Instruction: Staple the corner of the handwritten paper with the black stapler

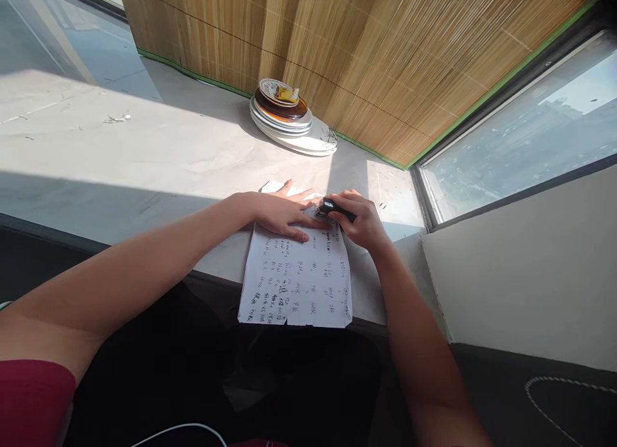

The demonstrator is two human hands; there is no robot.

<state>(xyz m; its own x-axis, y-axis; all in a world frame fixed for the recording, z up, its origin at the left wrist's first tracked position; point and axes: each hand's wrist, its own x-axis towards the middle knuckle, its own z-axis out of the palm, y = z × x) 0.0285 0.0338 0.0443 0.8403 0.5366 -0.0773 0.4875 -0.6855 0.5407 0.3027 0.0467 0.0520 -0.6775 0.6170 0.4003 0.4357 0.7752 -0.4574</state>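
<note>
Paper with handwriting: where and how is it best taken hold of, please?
Probably at the near-left corner of the paper, pinched from the person's side, above and below: that corner juts past the edge of the table, while the left hand lies on the far part.

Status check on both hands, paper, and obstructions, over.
Left hand flat, fingers spread on handwritten paper. Right hand gripping black stapler near paper's far end. Stacked plates beyond, clear of both hands.
</note>
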